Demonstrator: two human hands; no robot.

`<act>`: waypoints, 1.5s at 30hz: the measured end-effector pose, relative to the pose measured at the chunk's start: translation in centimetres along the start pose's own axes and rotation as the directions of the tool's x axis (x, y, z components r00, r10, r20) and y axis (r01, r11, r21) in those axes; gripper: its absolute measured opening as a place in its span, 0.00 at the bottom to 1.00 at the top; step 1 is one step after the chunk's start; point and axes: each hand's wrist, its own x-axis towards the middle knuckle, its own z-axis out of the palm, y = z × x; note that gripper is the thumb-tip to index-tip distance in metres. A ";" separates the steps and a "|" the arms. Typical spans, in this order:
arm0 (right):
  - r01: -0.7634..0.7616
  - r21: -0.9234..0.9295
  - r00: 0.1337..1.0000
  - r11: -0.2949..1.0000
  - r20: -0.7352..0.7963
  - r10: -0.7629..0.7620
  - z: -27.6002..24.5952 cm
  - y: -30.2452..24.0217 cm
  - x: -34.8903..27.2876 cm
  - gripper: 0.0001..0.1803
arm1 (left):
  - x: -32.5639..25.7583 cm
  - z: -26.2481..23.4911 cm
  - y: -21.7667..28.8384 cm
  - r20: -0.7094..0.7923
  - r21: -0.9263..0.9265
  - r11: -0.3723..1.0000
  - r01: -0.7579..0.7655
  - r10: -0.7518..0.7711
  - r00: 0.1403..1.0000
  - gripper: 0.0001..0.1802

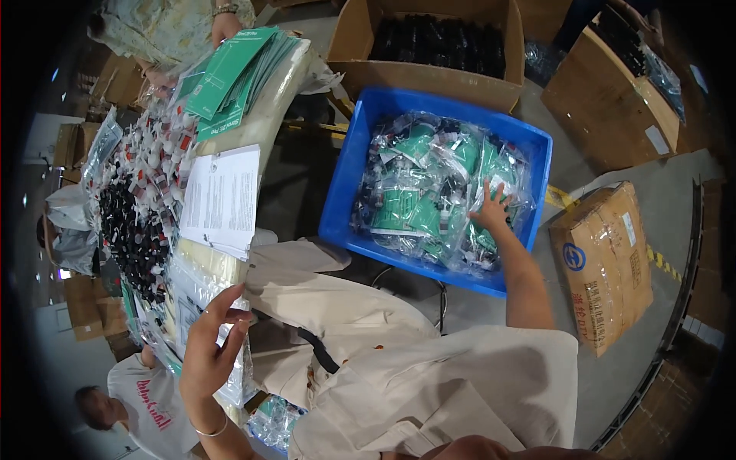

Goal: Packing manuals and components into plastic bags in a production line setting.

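A single head-worn fisheye view looks steeply down from close above; the blue plastic crate (349,201) sits at one o'clock, the cluttered pale table (270,115) at ten.

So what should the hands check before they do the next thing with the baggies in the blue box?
1. Right hand lies flat on the clear plastic packets with fingers spread, gripping none: ok.
2. Blue plastic crate is nearly full but has room at the top: ok.
3. Left hand is open at the edge of the stack of clear plastic bags and holds nothing: ok.
4. Stack of white printed sheets overhangs the table edge: not ok.
5. Packets sealed: cannot tell.
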 end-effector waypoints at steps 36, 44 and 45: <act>0.672 0.326 0.496 0.665 0.469 -0.731 -8.1 -20.5 -10.0 0.28 | -11.7 4.7 -12.7 -0.727 0.091 0.985 0.149 -0.037 0.685 0.25; 0.332 0.795 -0.168 0.507 0.579 -0.798 -19.0 -36.2 -25.4 0.19 | -4.1 4.3 -19.2 -0.873 0.073 0.921 0.383 -0.127 0.471 0.30; 0.398 0.794 -0.231 0.460 0.572 -0.787 -19.1 -37.2 -26.4 0.19 | -4.0 4.2 -19.7 -0.858 0.065 0.921 0.385 -0.145 0.493 0.30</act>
